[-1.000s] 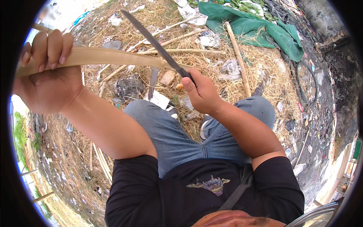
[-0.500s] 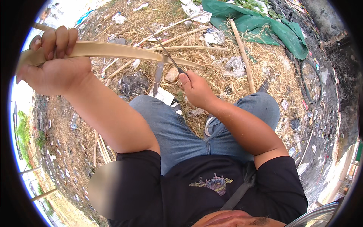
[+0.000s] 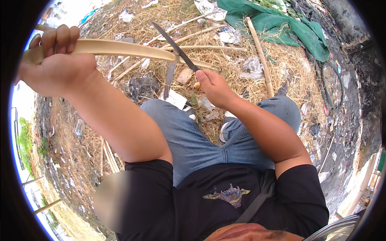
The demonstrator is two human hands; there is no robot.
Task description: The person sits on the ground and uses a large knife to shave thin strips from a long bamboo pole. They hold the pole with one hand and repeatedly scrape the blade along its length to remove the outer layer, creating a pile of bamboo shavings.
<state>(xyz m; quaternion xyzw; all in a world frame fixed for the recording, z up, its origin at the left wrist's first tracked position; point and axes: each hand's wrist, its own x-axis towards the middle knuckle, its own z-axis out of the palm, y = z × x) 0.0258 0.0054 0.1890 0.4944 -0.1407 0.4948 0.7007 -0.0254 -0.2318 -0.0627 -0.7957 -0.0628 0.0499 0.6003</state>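
At the far left, my raised left hand [image 3: 56, 60] is closed around a long, pale split bamboo strip [image 3: 120, 48]. The strip runs to the right and narrows beyond a node. My right hand [image 3: 217, 88] is wrapped round the handle of a dark-bladed knife [image 3: 175, 45], whose tip points up and left. The blade crosses over the strip just past the node; whether it touches cannot be told. Under the node stands an upright flat metal piece [image 3: 169, 78], close to my left knee, its foot near a white sheet [image 3: 175, 99].
Dry straw and litter cover the ground. Bamboo sticks lie beyond the strip, and a thicker pole [image 3: 261, 56] reaches toward my right knee. A green tarp [image 3: 277, 28] is crumpled at the far right. A brown block [image 3: 185, 76] sits beside the metal piece.
The knife has turned so more of its flat side shows, and its tip sits slightly higher and further left. My left hand and the bamboo strip have risen a little in the picture.
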